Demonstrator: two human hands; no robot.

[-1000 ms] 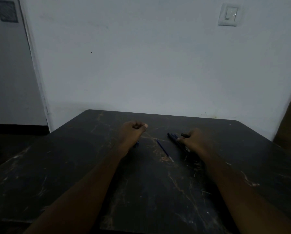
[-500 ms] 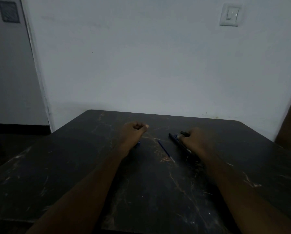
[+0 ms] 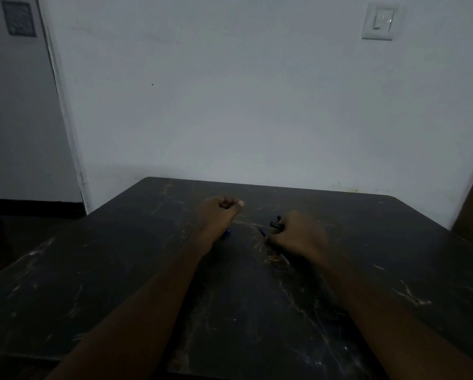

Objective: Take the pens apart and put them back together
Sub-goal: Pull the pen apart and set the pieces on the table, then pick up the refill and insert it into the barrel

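Note:
My left hand (image 3: 221,212) is curled into a fist resting on the dark table (image 3: 136,259), thumb on top. A small blue pen part (image 3: 228,232) pokes out under its heel, apparently held in the fist. My right hand (image 3: 298,237) lies knuckles up to the right of it, fingers closed over a bundle of dark pens (image 3: 275,223) whose ends stick out past the fingers. The blue tip of a thin refill (image 3: 262,231) shows at the hand's left edge, and the rest of the refill is hidden beneath the hand.
The table is black with pale scratches and butts against a white wall (image 3: 257,105). A light switch (image 3: 380,20) is high on the right. A doorway edge (image 3: 65,119) runs down the left, with dark floor below the table's left edge.
My right hand has slid left and now covers most of the blue refill that lay in the open before. My left fist has stayed in place.

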